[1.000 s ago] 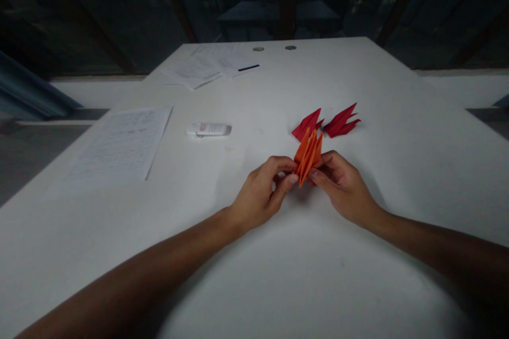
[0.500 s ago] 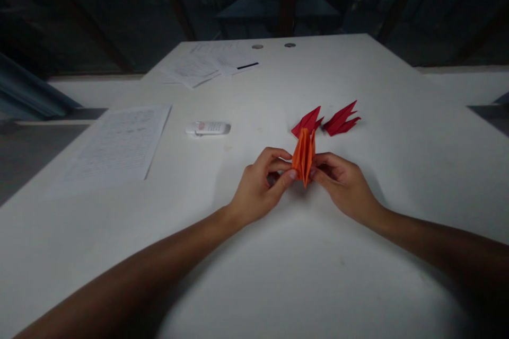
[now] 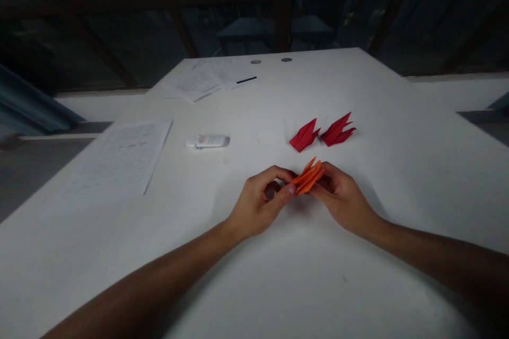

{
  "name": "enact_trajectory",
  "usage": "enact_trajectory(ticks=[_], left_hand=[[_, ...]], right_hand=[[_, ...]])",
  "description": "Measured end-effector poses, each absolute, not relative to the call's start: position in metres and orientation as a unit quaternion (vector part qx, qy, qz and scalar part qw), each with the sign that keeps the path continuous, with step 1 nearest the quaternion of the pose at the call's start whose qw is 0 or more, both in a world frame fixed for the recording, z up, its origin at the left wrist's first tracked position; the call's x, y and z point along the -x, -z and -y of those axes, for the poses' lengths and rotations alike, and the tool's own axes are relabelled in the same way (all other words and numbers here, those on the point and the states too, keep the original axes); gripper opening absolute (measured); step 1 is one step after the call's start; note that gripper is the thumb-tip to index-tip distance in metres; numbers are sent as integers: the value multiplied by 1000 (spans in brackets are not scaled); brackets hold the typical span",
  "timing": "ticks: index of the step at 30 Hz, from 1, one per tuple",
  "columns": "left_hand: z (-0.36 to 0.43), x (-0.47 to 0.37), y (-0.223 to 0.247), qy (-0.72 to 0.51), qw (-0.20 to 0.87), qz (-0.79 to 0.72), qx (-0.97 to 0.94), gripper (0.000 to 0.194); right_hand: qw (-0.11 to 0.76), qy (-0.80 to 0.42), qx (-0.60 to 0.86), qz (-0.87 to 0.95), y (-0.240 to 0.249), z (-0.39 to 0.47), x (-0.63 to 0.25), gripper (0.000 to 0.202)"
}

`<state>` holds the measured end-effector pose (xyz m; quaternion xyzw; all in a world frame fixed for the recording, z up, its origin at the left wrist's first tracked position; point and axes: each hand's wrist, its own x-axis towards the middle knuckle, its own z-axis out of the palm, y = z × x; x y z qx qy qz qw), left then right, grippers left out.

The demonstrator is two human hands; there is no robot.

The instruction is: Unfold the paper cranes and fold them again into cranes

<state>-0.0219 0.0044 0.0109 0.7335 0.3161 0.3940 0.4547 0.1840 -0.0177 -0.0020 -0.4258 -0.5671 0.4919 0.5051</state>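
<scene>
An orange folded paper origami piece (image 3: 308, 178) is held just above the table, tilted to the right with its points toward the upper right. My left hand (image 3: 264, 196) pinches its left end between thumb and fingers. On the other side my right hand (image 3: 338, 190) has its fingers closed at the piece's right and lower edge, the fingertips partly hidden behind the paper. Beyond the hands lie two red origami pieces, one on the left (image 3: 304, 136) and one on the right (image 3: 338, 130), close together.
A white glue bottle or tube (image 3: 207, 141) lies left of centre. One printed sheet (image 3: 119, 156) rests at the left, with more papers (image 3: 202, 80) farther back. Two round cable-hole covers (image 3: 255, 62) are set near the far edge of the white table (image 3: 254, 286).
Between my hands the orange origami has turned from upright to tilted rightward, showing a different side. The camera view has tipped up slightly, so the table sits lower.
</scene>
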Motion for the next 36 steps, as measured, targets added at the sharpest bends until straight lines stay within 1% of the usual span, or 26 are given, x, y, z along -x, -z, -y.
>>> enact_trajectory(ticks=[3, 7, 10, 12, 13, 16, 17, 21, 24, 28, 31, 36], left_hand=[[-5, 24, -13, -405, 395, -270, -779, 5], [-4, 25, -14, -406, 301, -204, -839, 15], [-3, 25, -13, -425, 260, -184, -848, 24], [-2, 25, -13, -441, 246, -190, -842, 26], [-2, 25, -13, -447, 245, -197, -837, 26], [-1, 24, -12, -458, 260, -227, -819, 23], [-1, 24, -11, -460, 272, -239, -811, 21], [-1, 21, -9, -474, 335, -277, -766, 11], [0, 19, -11, -484, 405, -282, -723, 5], [1, 18, -12, -484, 471, -287, -679, 7], [1, 17, -10, -485, 477, -307, -665, 8], [3, 13, -7, -494, 492, -357, -621, 20]], right_hand=[[501, -470, 422, 591, 0, 19, -184, 12], [502, -468, 391, 613, 0, 21, -185, 23], [506, -483, 379, 606, 1, 23, -185, 33], [502, -488, 385, 601, 0, 23, -184, 32], [499, -492, 388, 599, 0, 23, -183, 28], [497, -508, 389, 587, 1, 22, -182, 12], [496, -515, 389, 581, 2, 22, -181, 11], [484, -543, 397, 560, 5, 22, -181, 20], [482, -557, 392, 552, 5, 24, -182, 18], [472, -563, 390, 554, 6, 24, -182, 15], [462, -558, 393, 566, 3, 25, -183, 16], [453, -522, 394, 606, -3, 29, -181, 24]])
